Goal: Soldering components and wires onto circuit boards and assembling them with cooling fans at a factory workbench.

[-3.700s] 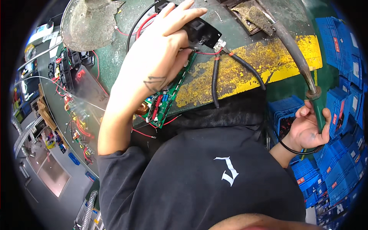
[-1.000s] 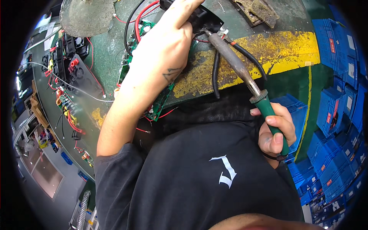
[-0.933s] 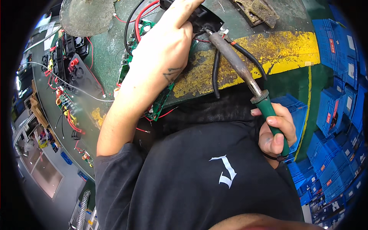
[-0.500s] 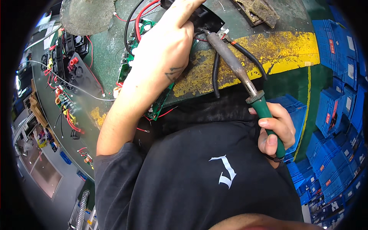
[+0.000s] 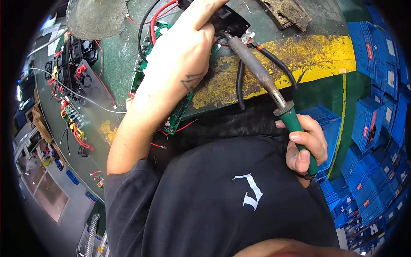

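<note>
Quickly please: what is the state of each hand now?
Left hand: closed on the black connector.
Right hand: closed around the soldering iron.

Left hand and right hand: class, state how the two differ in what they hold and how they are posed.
The left hand presses down on a black part on the green bench, fingers spread over it; the right hand is curled shut around the green handle of a soldering iron. The left hand reaches far up the bench; the right hand stays off its edge, near the body. Both are bare.
</note>
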`<state>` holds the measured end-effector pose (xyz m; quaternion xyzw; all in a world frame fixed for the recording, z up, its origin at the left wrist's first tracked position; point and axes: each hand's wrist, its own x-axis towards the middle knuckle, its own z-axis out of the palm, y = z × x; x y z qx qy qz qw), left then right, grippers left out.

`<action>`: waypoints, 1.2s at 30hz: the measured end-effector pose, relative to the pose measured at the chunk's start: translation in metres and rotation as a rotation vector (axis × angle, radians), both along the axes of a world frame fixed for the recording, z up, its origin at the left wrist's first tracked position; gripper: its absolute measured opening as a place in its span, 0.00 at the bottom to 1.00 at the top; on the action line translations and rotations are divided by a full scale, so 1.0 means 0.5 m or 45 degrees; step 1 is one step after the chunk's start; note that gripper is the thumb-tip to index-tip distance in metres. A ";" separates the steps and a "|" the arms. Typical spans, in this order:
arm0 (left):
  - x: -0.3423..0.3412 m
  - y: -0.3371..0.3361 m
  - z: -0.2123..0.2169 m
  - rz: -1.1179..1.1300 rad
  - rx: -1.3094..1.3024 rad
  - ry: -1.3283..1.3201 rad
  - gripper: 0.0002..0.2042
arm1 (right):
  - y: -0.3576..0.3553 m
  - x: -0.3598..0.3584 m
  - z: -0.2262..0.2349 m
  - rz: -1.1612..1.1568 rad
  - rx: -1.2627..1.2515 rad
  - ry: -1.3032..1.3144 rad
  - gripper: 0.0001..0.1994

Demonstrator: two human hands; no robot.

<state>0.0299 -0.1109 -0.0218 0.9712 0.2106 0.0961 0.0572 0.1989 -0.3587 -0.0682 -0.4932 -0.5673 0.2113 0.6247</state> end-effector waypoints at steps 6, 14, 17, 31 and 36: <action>0.000 -0.003 -0.002 0.012 0.026 -0.004 0.12 | -0.004 0.006 0.003 0.050 -0.050 -0.050 0.18; -0.001 -0.001 0.003 0.008 -0.080 -0.020 0.14 | -0.005 0.002 -0.001 0.021 -0.033 -0.029 0.18; 0.003 -0.003 0.003 0.010 -0.027 -0.024 0.13 | -0.002 0.007 0.014 0.012 -0.080 -0.050 0.17; 0.001 -0.001 -0.003 0.029 -0.130 -0.086 0.07 | -0.017 -0.008 0.008 -0.127 -0.005 0.063 0.20; 0.000 0.002 -0.006 -0.008 -0.082 -0.076 0.06 | -0.047 -0.007 0.022 -0.269 0.016 0.228 0.19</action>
